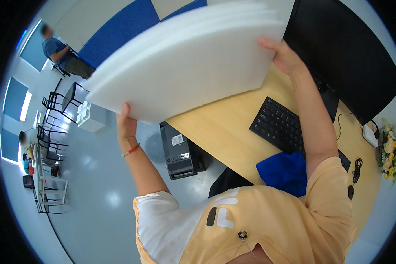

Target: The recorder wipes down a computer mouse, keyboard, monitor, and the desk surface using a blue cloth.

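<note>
A thick stack of white sheets, seemingly foam [191, 69], stands on edge before me over the wooden desk [211, 125]. My left hand [126, 123] grips its near left corner, the thumb on the face towards me. At the right end my right hand [285, 56] holds the other side, thumb also on the near face. The fingers of both hands are largely hidden behind the sheets. The stack's upper edge is blurred, and its layers fan slightly there. Its lower edge is close to the desk top; whether it touches, I cannot tell.
A black keyboard [277, 125], a blue cloth [283, 171] and a large black monitor [343, 59] are on the desk to the right. Artificial flowers [391, 150] stand at the far right. A computer tower [178, 151] is beside the desk. Seated people [61, 54] are at the left.
</note>
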### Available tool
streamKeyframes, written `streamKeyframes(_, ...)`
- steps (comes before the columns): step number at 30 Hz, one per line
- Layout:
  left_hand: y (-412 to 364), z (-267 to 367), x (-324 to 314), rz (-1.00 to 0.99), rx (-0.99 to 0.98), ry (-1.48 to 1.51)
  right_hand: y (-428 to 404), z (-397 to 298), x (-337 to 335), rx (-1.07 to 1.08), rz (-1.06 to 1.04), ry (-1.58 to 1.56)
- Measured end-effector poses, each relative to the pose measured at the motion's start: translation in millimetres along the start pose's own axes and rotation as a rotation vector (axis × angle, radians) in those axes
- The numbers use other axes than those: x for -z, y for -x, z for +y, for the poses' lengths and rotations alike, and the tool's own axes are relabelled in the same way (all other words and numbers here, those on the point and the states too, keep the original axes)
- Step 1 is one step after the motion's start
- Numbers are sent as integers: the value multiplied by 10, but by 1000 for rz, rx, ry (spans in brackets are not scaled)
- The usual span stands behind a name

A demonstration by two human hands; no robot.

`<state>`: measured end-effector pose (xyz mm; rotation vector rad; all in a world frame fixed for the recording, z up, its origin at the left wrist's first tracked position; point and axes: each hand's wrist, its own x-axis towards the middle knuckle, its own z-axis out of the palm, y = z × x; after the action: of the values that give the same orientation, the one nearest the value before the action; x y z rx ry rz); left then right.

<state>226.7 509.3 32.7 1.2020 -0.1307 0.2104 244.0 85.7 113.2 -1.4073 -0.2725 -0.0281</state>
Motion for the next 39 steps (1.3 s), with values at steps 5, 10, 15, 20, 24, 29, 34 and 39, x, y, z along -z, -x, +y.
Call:
streamKeyframes(5,35,199,20,-53,-36,8,29,-226,73,6,-115,64)
streamKeyframes(10,105,-240,22,-78,-17,-154,155,372,26,-54,16,-22)
streamKeyframes(15,110,61,-102,-38,-11,-222,133,55,27,-43,-21,-80)
streamKeyframes(20,94,137,114,-99,-99,-144,110,-120,148,57,-71,7)
streamKeyframes(24,110,-43,81,-77,-18,-144,176,116,218,63,-22,-33)
streamKeyframes(29,68,79,-120,13,-16,-85,109,43,265,52,-15,-41)
streamKeyframes(34,-3,351,36,-121,-68,-43,78,-282,276,99,-138,32)
streamKeyframes(39,121,-199,-85,-18,-35,-161,198,432,282,-5,28,-51)
